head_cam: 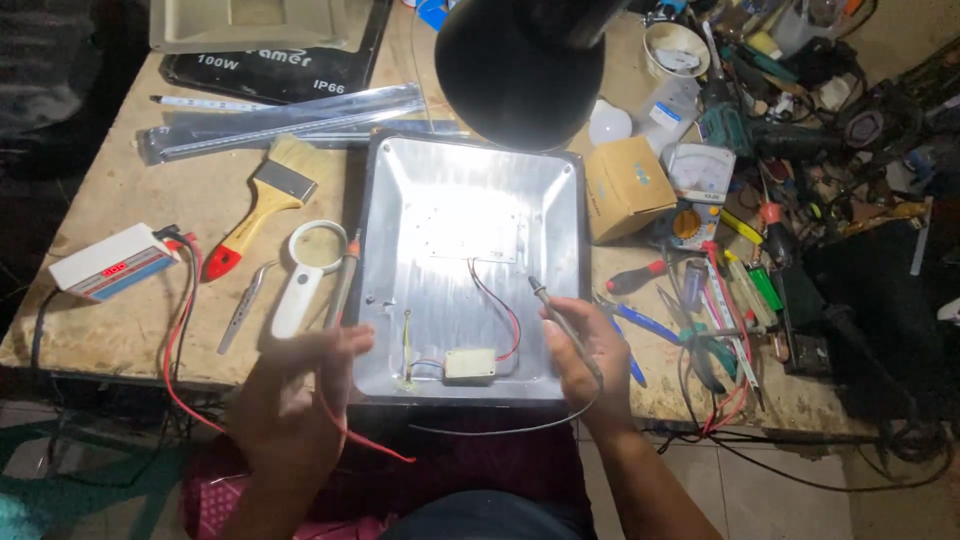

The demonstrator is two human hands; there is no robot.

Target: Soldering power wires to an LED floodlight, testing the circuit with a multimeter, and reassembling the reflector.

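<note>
A shiny metal floodlight housing (470, 180) lies face up at the table's front edge, with a small white driver box (469, 365) and red and black wires inside it. My right hand (590, 360) grips a thin black test probe (555, 310) whose tip points into the housing. My left hand (300, 395), blurred, hangs at the housing's left front corner, holding a red-wired probe (343, 285) that rises past the magnifier.
A black lamp shade (520, 65) hangs over the housing. To the left lie a white magnifier (305, 270), tweezers (245, 305), a paintbrush (265, 200) and a white tester box (110, 262). On the right sit a cardboard box (625, 185), a multimeter (695, 185), screwdrivers and pliers.
</note>
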